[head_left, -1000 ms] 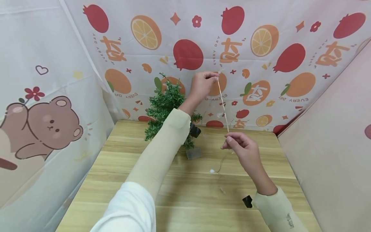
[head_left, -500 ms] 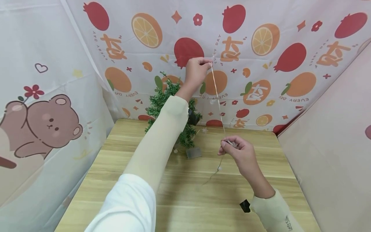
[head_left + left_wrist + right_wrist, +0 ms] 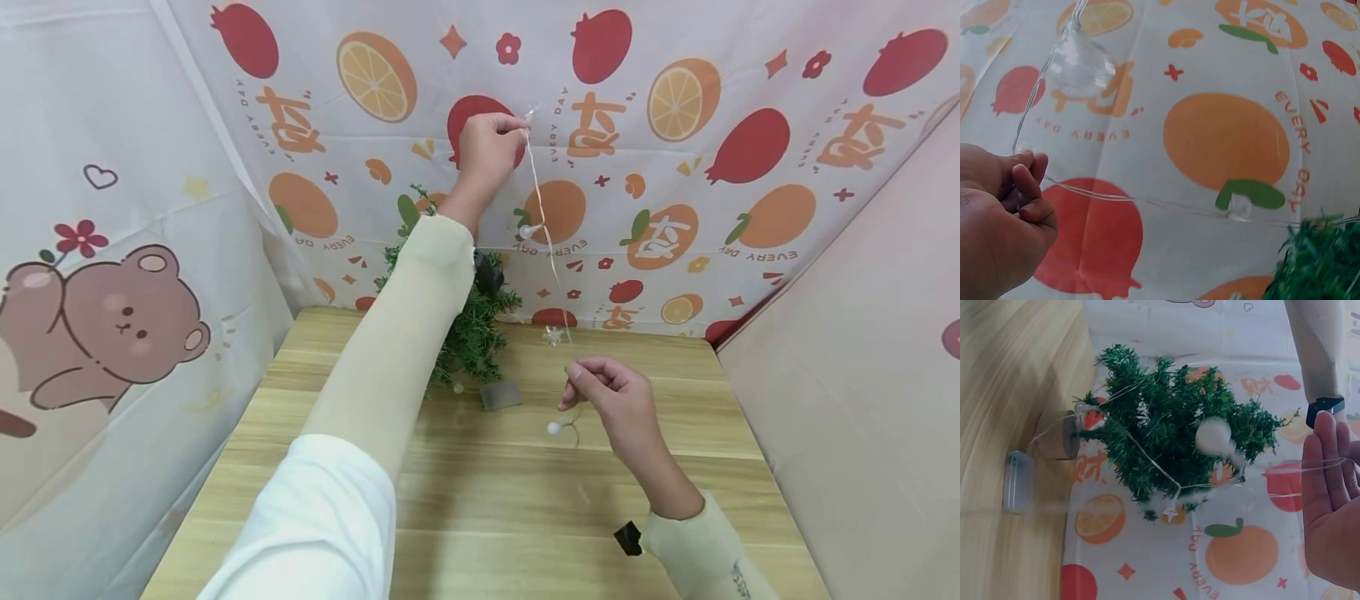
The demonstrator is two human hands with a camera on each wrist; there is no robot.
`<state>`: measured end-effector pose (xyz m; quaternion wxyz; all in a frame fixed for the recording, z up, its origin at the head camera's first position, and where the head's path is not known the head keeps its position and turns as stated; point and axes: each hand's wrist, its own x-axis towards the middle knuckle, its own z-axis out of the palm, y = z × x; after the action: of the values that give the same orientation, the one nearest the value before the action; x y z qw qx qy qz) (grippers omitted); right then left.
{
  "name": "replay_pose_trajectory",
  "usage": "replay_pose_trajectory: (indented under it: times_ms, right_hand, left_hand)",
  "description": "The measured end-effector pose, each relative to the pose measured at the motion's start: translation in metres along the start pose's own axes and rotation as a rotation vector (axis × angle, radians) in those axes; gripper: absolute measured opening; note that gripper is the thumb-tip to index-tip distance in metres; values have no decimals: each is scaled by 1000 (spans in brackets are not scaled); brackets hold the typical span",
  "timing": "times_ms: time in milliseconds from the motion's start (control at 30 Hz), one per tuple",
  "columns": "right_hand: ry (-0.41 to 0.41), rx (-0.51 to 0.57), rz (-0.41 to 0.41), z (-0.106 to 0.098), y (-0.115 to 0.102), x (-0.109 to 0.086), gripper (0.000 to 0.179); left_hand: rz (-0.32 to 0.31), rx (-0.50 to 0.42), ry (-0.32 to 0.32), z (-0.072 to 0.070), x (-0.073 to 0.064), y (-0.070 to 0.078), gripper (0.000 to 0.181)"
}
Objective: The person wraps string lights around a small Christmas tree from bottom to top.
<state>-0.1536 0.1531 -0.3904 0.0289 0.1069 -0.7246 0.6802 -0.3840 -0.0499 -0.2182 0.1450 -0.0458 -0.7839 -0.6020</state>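
Observation:
A string of fairy lights on thin clear wire (image 3: 536,187) is stretched between my two hands. At its upper end my left hand (image 3: 487,154), raised before the printed curtain, pinches the wire between thumb and fingers. Lower down, my right hand (image 3: 611,396) pinches the same wire above the table; a loose end with a round white bulb (image 3: 553,427) hangs below. A clear star-shaped light (image 3: 552,336) dangles between the hands. Behind my left forearm stands a small artificial pine tree (image 3: 480,337), partly hidden. Wire crosses its lower branches in the right wrist view.
A small grey box (image 3: 501,395) lies by the tree's round wooden base (image 3: 1057,434). The wooden table (image 3: 510,533) meets a fruit-print curtain (image 3: 675,167) at the back, a bear-print cloth at the left and a pale cloth at the right.
My left hand has risen and moved left with the wire, and more of it now spans the hands. The right hand has shifted slightly left and down.

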Motion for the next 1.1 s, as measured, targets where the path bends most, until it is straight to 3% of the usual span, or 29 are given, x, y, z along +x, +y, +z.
replay_pose_trajectory:
  times_ms: [233, 533, 900, 1100]
  right_hand:
    - [11, -5, -102, 16, -20, 15, 30]
    - [16, 72, -305, 46, -62, 43, 22]
    - [-94, 121, -477, 89, -97, 41, 18]
    - [-132, 158, -456, 109, -109, 34, 19]
  left_hand:
    - [-39, 85, 5, -17, 7, 2, 23]
    - [-82, 245, -8, -40, 18, -2, 26]
    - [-158, 241, -23, -85, 28, -8, 28]
    - [-165, 206, -39, -101, 28, -16, 28]
